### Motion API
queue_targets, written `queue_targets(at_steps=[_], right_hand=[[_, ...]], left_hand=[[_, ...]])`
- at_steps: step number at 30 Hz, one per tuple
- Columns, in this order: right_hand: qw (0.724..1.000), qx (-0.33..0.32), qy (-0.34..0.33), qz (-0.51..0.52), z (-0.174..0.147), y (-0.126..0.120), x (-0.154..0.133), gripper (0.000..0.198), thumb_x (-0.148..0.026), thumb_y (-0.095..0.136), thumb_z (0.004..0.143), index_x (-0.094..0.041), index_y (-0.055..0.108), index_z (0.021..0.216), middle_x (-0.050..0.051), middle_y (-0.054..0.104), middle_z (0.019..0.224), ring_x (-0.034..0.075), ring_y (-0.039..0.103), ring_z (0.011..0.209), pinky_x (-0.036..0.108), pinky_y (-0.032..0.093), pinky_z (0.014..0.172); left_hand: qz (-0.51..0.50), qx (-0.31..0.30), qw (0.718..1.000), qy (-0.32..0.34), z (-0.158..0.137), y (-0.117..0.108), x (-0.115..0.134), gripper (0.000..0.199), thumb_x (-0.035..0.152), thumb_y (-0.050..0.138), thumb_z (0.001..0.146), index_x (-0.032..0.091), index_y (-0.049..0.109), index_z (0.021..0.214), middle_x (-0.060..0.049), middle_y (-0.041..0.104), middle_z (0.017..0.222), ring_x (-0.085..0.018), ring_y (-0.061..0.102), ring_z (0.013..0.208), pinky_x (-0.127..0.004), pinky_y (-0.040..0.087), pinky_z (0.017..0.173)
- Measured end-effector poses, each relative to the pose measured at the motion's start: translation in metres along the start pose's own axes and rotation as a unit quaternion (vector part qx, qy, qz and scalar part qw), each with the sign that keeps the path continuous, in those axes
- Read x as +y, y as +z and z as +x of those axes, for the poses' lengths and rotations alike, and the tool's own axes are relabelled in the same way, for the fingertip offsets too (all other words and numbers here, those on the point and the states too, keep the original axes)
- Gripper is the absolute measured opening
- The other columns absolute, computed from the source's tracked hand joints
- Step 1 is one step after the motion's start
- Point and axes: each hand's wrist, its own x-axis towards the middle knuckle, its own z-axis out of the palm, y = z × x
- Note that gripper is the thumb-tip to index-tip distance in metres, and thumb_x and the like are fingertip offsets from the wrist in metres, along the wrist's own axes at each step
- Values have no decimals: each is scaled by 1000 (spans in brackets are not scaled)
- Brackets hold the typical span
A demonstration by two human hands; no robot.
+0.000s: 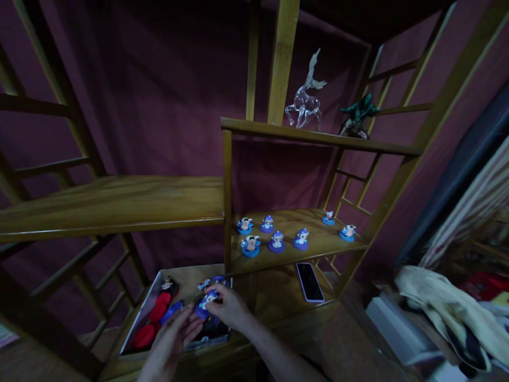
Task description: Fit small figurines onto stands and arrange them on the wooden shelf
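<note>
My right hand (230, 307) pinches a small figurine on a purple base (205, 304), which is tilted above an open box (159, 276). Just below and left of it is my left hand (177, 334), its fingers stretched out close to the base; whether they touch it I cannot tell. Inside the box lie red round bases (145, 335), a blue-purple piece (172, 312) and a dark figurine (169, 286). Other pieces there are partly covered by my hands. On the shelf to the right stand several purple-based figurines (277, 242) and several blue-based figurines (251, 246).
A wooden shelf unit (119, 199) with posts and lattice sides surrounds the box. A phone (310, 282) lies on the lower board. Above stand a clear deer ornament (305, 103) and a dark green statuette (358, 116). Cloth (441, 302) and a pale box (397, 329) are at right.
</note>
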Motion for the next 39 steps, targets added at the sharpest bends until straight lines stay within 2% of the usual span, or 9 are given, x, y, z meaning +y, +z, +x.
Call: queue_targets(at_steps=[4, 6, 12, 15, 18, 21, 25, 31, 39], right_hand=[[985, 35, 33, 167, -27, -17, -10, 27, -22, 64, 67, -25, 64, 93, -3, 62, 81, 15, 58, 76, 27, 47, 71], [972, 40, 61, 224, -52, -28, -21, 26, -24, 67, 65, -24, 65, 91, -3, 60, 77, 15, 56, 73, 27, 47, 69], [927, -48, 131, 347, -133, -73, -73, 28, -26, 72, 61, -21, 67, 89, 0, 57, 77, 12, 53, 63, 27, 49, 59], [938, -1, 97, 333, -147, -120, -111, 32, -29, 72, 64, -23, 65, 94, 2, 58, 84, 13, 55, 67, 25, 50, 58], [968, 87, 14, 234, -134, -180, -150, 38, -32, 71, 67, -22, 62, 102, 4, 61, 87, 13, 58, 70, 24, 50, 65], [975, 165, -56, 138, -99, -235, -174, 39, -34, 71, 67, -21, 60, 101, 4, 63, 87, 12, 60, 71, 25, 51, 69], [979, 192, -44, 56, -40, -281, -168, 36, -27, 74, 62, -19, 61, 94, 1, 63, 80, 10, 60, 68, 22, 52, 66], [988, 150, 19, -24, 16, -305, -137, 34, -20, 75, 57, -16, 60, 87, 1, 64, 73, 9, 60, 61, 20, 51, 56], [982, 71, 54, -168, 50, -303, -125, 28, -13, 70, 53, -12, 63, 79, -1, 64, 66, 8, 54, 54, 18, 43, 51]], left_hand=[[13, -105, 994, -21, -12, 2, 4, 34, 23, 65, 75, 13, 60, 106, -14, 70, 90, -25, 68, 85, -35, 56, 73], [22, -126, 991, -38, -16, 3, 5, 37, 26, 67, 74, 12, 60, 107, -16, 69, 93, -26, 67, 89, -35, 55, 75], [-11, -60, 998, -5, -6, -9, 9, 26, 14, 60, 77, 12, 59, 103, -15, 69, 94, -20, 68, 85, -27, 55, 70], [-41, -19, 999, -3, -2, -17, 12, 20, 8, 55, 78, 12, 59, 97, -11, 70, 85, -16, 68, 74, -23, 54, 65], [-61, -11, 998, -23, -3, -21, 16, 19, 6, 53, 78, 12, 59, 94, -9, 69, 83, -15, 67, 70, -23, 54, 62], [-68, -11, 997, -39, -2, -24, 17, 19, 5, 54, 77, 13, 60, 93, -8, 69, 84, -14, 67, 69, -23, 54, 61], [-74, -6, 996, -48, 6, -27, 14, 20, 3, 54, 75, 14, 61, 90, -7, 69, 82, -13, 67, 69, -21, 53, 61], [-66, -15, 996, -61, 13, -27, 13, 28, 2, 54, 72, 16, 59, 96, -5, 69, 82, -14, 67, 71, -22, 53, 63], [-73, -4, 995, -63, 21, -29, 12, 28, 3, 56, 72, 14, 59, 98, -5, 69, 82, -13, 67, 72, -21, 52, 67]])
